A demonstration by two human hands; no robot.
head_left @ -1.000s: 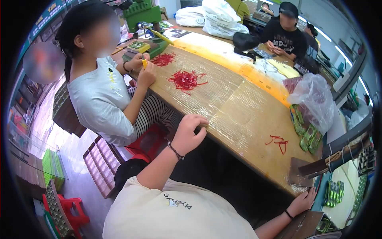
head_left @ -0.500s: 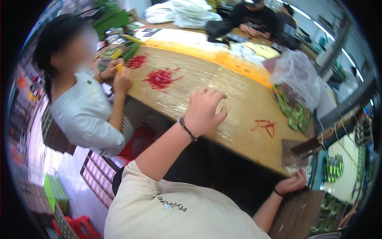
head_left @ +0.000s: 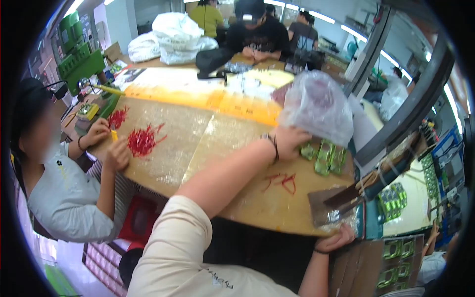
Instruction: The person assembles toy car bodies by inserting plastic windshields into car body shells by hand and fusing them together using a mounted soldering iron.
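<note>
My left hand (head_left: 288, 142) reaches across the table to the green packaged pieces (head_left: 330, 157) by the plastic bag (head_left: 316, 106). Its fingertips are at the nearest pieces, partly hidden, and I cannot tell whether they grip one. My right hand (head_left: 337, 239) rests at the front table edge below a brown board (head_left: 321, 210) with clear film on it. Its fingers are curled, and whatever they may hold is hidden. A few thin red strips (head_left: 283, 181) lie on the table between my two hands.
At the left, a seated person's hands (head_left: 115, 148) hold a small yellow tool beside piles of red scraps (head_left: 143, 140). A metal post (head_left: 378, 64) and a wooden bar (head_left: 386, 173) stand at the right. White sacks (head_left: 173, 42) and other people are across the table.
My left hand has moved from above the middle of the table rightward and away, to the green pieces. The camera view has turned. My right hand stays at the table edge.
</note>
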